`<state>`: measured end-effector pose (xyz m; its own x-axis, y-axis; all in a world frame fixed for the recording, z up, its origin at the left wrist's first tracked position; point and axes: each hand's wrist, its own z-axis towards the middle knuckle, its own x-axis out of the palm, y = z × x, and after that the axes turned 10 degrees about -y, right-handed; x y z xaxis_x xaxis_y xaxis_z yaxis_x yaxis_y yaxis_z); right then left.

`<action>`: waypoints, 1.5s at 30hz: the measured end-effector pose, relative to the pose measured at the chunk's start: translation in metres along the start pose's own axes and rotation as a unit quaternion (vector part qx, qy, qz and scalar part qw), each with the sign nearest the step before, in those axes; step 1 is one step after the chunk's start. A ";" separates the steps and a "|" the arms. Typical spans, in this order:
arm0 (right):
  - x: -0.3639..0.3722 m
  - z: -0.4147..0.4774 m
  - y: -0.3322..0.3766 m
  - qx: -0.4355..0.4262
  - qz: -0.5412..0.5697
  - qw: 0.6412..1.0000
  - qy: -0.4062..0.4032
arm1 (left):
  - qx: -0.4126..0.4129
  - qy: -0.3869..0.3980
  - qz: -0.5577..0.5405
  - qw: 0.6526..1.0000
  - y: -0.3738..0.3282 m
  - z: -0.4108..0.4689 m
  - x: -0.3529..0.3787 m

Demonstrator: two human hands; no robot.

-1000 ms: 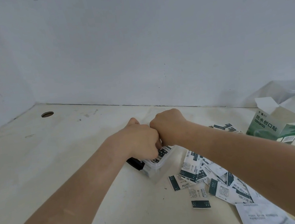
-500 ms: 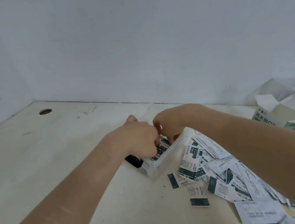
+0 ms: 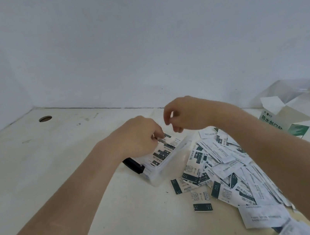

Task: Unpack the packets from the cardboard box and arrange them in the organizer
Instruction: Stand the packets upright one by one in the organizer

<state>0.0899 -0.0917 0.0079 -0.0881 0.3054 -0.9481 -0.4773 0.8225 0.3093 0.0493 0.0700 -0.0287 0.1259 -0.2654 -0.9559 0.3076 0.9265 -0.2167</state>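
A clear plastic organizer [image 3: 176, 158] with a black clasp lies in the middle of the table, holding white and dark green packets [image 3: 162, 153] in a row. My left hand [image 3: 139, 136] is over its far end, fingers curled onto the packets inside. My right hand [image 3: 186, 113] hovers just above and right of it, fingers loosely curled, holding nothing. A heap of loose packets [image 3: 227, 169] spreads to the right of the organizer under my right forearm. The opened green and white cardboard box [image 3: 278, 122] lies at the far right.
A white wall closes the back and left of the table [image 3: 49, 168]. A round cable hole [image 3: 45, 118] sits at the far left. Crumpled clear wrapping [image 3: 290, 92] lies behind the box. One packet [image 3: 201, 202] lies apart near the heap's front.
My right hand has lifted up out of the organizer and away from my left hand, which stays on the packets. The view has tilted so more of the heap shows.
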 end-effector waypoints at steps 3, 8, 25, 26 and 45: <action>-0.018 -0.028 -0.007 0.008 0.076 0.995 -0.060 | -0.014 -0.129 -0.045 0.991 -0.013 -0.014 -0.016; -0.025 -0.079 -0.023 0.023 0.105 0.991 -0.080 | 0.034 -0.146 -0.166 0.975 -0.068 -0.047 -0.016; 0.063 -0.142 -0.086 0.123 -0.071 0.983 -0.114 | -0.058 -0.143 0.024 0.988 -0.100 -0.051 0.086; 0.065 -0.142 -0.085 0.122 -0.072 0.982 -0.128 | -0.052 -0.159 0.024 0.986 -0.097 -0.052 0.085; 0.094 -0.122 -0.062 0.074 0.123 0.974 -0.178 | -0.060 -0.148 0.003 0.987 -0.100 -0.056 0.089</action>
<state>0.0048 -0.1728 -0.1094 0.1367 0.6267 -0.7672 -0.3461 0.7559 0.5557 -0.0230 -0.0314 -0.1027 0.4023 -0.3092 -0.8617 0.1940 0.9486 -0.2499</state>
